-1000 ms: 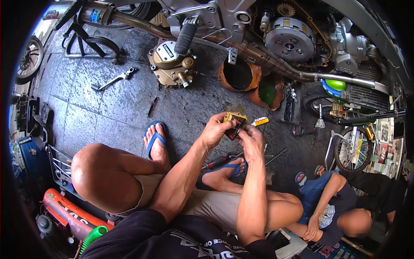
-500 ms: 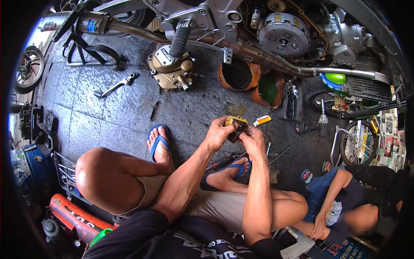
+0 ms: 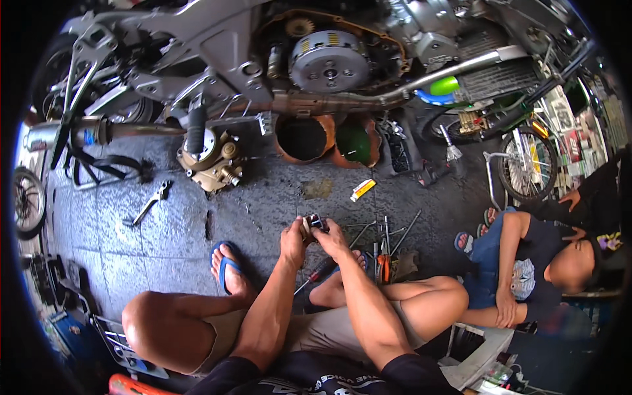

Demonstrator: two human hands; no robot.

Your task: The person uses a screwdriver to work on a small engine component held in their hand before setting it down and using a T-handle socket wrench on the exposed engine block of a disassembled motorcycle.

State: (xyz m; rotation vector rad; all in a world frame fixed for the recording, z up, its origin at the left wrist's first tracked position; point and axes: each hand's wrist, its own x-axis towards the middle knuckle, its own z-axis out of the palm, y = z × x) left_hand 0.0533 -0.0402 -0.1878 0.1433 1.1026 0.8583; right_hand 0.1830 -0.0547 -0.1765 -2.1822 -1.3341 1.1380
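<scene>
My left hand [image 3: 293, 242] and my right hand [image 3: 333, 239] are close together above the floor, in front of my crossed-in legs. Between their fingers is a small gold-and-black engine part [image 3: 315, 222]. The left fingers wrap its gold side, while the right thumb and fingers grip its dark side. Much of the part is hidden by the fingers. Past the hands, a small yellow-and-white box [image 3: 362, 190] lies on the floor, touched by neither hand.
A motorcycle with an exposed clutch [image 3: 331, 62] spans the far side. Below it stand two cut-open containers [image 3: 301, 158], beside a gold engine cover [image 3: 204, 172]. A kick lever [image 3: 153, 203] lies left. Orange-handled pliers [image 3: 383, 268] and other tools lie by my right foot. A person [image 3: 520, 263] sits at right.
The view has shifted, showing more of the motorcycle. Both hands still hold the engine part, now turned so its broad gold face no longer shows.
</scene>
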